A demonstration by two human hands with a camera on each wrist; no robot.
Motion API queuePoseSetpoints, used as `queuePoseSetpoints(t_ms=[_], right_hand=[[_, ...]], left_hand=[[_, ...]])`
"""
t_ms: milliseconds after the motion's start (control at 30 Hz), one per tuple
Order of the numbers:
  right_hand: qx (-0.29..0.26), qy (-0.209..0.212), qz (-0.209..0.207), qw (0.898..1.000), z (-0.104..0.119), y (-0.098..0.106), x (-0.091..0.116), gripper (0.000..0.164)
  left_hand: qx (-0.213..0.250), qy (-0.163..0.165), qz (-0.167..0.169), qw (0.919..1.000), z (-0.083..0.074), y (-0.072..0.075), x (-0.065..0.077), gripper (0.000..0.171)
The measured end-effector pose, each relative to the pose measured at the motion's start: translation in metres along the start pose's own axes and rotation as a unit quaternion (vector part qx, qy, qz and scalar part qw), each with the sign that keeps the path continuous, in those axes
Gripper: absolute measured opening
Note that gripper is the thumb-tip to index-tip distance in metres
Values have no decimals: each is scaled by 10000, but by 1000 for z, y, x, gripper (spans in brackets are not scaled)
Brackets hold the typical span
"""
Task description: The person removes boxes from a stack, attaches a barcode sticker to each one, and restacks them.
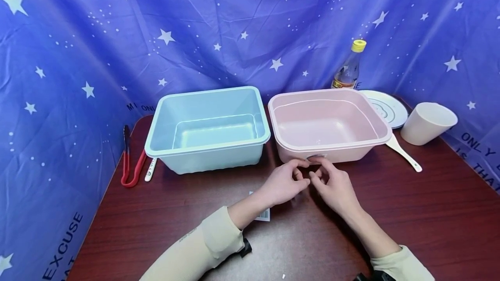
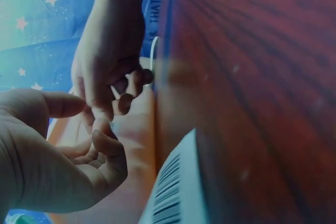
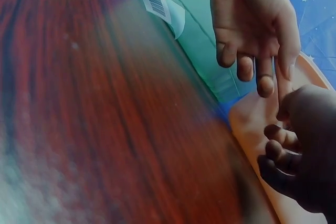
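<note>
Both hands meet at the front wall of a pink plastic basin [image 1: 336, 154]. My left hand [image 1: 287, 182] reaches in from the left, its index fingertip at the wall and its thumb apart from it. From the right, my right hand [image 1: 335, 187] has its index fingertip at a small greyish patch [image 1: 318, 157], perhaps a sticker, on that wall. The fingertips partly cover this patch. In the right wrist view the fingertips of my left hand [image 3: 257, 30] and right hand [image 3: 310, 145] come together. A white barcode label [image 2: 170, 187] lies below my left forearm.
A light blue basin [image 1: 211, 159] stands left of the pink one. Red tongs [image 1: 133, 177] and a white patterned handle [image 1: 150, 170] lie beside it. At the right are a yellow-capped bottle [image 1: 349, 68], a white plate [image 1: 396, 109], a white spoon [image 1: 404, 153] and a white cup [image 1: 423, 125].
</note>
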State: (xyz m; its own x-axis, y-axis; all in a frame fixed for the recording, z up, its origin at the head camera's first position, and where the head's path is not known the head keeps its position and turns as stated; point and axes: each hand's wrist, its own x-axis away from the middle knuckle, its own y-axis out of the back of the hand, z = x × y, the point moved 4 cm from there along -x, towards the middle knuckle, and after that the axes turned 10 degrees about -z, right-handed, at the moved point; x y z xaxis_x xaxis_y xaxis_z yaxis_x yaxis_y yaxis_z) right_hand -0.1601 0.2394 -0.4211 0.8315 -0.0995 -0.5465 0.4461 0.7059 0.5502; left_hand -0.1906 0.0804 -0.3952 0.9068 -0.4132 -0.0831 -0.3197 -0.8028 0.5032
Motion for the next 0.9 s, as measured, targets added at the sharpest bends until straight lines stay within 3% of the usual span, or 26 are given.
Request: queuePoseSetpoints(t_ms=[133, 300, 533, 800, 900], right_hand=[[-149, 0, 324, 9994, 2, -3, 1, 40], [-30, 128, 309, 9994, 8, -5, 1, 36], [-396, 207, 728, 9963, 15, -20, 5, 25], [-952, 226, 819, 9918, 32, -41, 10, 22], [-1286, 56, 981, 9868, 38, -49, 11, 18]], left_hand=[[-43, -22, 196, 9998, 0, 10, 1, 37], [-56, -98, 199, 9997, 2, 32, 6, 34], [61, 54, 220, 9997, 19, 60, 23, 31], [-102, 81, -136, 9998, 41, 87, 43, 26], [-107, 42, -247, 9996, 48, 94, 51, 23]])
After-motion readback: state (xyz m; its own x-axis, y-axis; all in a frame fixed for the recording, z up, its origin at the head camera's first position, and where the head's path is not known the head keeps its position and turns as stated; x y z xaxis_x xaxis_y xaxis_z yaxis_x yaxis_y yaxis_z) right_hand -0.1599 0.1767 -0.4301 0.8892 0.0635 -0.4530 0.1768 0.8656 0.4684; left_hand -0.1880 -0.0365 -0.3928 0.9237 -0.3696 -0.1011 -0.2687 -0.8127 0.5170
